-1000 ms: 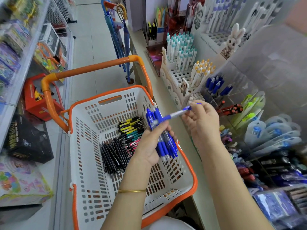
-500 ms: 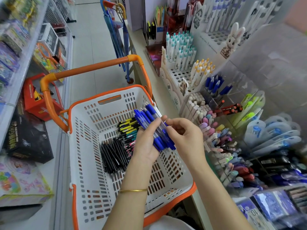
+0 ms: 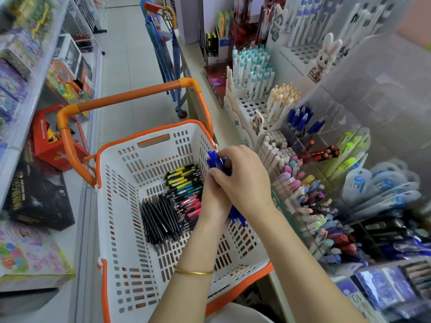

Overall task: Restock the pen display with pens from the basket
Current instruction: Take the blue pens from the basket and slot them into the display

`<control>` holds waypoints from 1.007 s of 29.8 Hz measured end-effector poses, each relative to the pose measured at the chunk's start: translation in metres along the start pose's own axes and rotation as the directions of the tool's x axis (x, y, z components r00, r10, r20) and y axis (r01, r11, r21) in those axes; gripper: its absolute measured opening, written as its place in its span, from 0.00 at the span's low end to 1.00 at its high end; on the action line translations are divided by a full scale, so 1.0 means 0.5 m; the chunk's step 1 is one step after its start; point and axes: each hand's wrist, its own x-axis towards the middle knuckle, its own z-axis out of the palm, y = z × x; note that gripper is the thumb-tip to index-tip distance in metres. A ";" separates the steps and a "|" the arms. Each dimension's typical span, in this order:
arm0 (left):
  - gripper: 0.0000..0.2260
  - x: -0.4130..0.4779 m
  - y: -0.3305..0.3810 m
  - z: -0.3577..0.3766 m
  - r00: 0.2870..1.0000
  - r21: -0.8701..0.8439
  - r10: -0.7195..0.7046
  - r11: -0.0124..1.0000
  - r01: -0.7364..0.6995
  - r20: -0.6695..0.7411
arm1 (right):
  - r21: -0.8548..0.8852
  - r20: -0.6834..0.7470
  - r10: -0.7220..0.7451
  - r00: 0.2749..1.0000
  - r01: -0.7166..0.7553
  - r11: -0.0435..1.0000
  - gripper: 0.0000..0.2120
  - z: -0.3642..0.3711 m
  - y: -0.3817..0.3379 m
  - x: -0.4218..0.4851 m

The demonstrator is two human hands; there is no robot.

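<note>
Both hands hold one bundle of blue pens (image 3: 215,161): the left hand (image 3: 213,202) wraps it from below and the right hand (image 3: 243,180) curls over its top, above the right side of the white basket (image 3: 149,159). Black pens (image 3: 158,220) and coloured pens (image 3: 186,185) lie on the basket floor. Farther right stands the clear pen display (image 3: 338,127), with upright dark-blue pens (image 3: 300,120) in a far compartment.

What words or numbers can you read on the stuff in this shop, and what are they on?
"10", seemingly: on a blue packet at the bottom right.
Black box: gold lettering, too blurred to read.
White pens: print too small to read.
Green label on the pen display: too blurred.
</note>
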 end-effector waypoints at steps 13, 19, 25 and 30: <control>0.07 -0.005 -0.015 -0.041 0.998 0.376 0.006 0.926 -0.031 0.068 | 0.656 -0.317 0.382 0.868 -0.090 0.750 0.10 -0.080 0.017 0.088; 0.02 0.006 0.002 -0.025 0.999 0.164 0.052 0.985 -0.053 0.013 | 0.730 -0.272 0.475 0.837 -0.142 0.668 0.06 -0.042 0.038 0.014; 0.06 0.017 0.004 -0.022 0.995 0.032 0.102 0.994 -0.102 -0.014 | 0.625 -0.278 0.457 0.845 -0.202 0.754 0.08 0.009 0.038 -0.057; 0.15 0.014 0.009 -0.028 0.995 -0.021 0.097 0.995 -0.097 0.012 | 0.472 -0.175 0.282 0.943 -0.171 0.865 0.09 0.010 0.045 -0.066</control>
